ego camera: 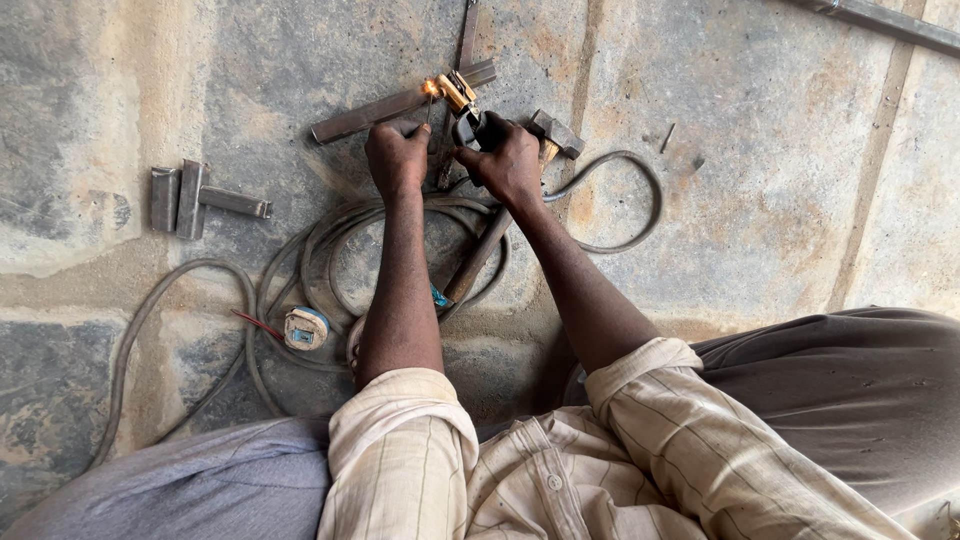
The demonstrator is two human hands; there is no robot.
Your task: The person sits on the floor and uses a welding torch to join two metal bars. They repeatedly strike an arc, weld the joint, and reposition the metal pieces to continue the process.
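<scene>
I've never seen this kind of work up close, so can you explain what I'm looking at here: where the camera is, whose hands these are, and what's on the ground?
The single picture comes from a camera worn on the person's head, looking down past their striped sleeves to a concrete floor. The right hand grips a welding electrode holder, whose tip glows orange where it meets a flat metal bar. The left hand rests just below that bar, fingers curled; what it grips is hard to tell. A hammer lies under the right forearm. Grey cables loop across the floor, beside a small roll of tape. Short metal offcuts sit to the left.
</scene>
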